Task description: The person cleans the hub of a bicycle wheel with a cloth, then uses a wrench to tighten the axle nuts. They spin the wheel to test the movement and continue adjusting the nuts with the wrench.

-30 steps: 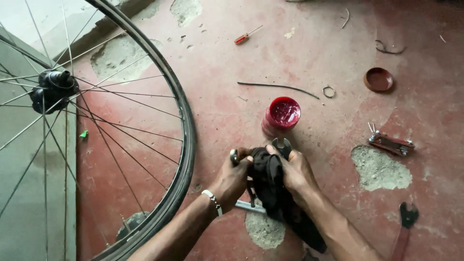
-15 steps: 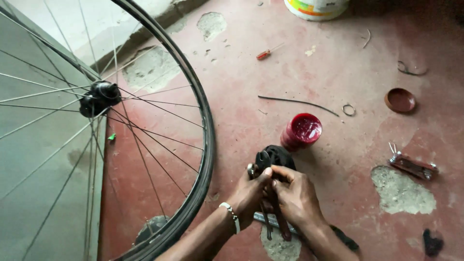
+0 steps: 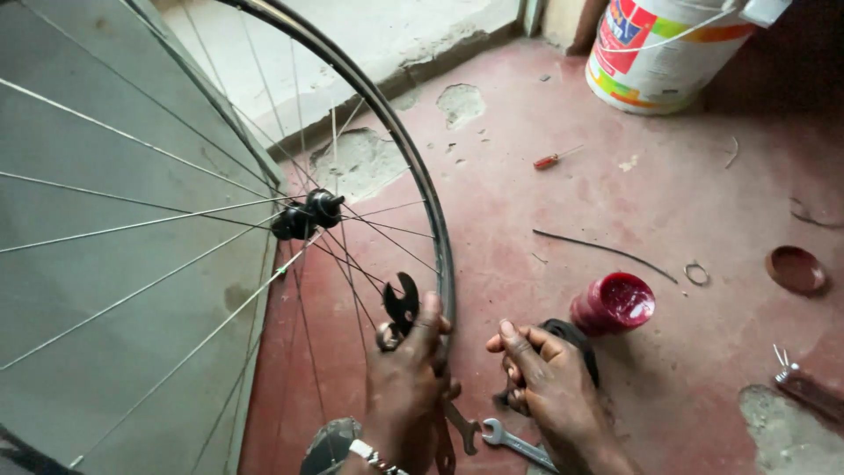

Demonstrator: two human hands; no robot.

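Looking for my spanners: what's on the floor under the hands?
A silver spanner lies below the right hand, another beside the left hand. Their far ends are covered.

Soft, even daylight falls from the far left, brightest on the pale concrete ledge (image 3: 387,35). The far right corner lies in deep shadow. The near hands look slightly motion-blurred.
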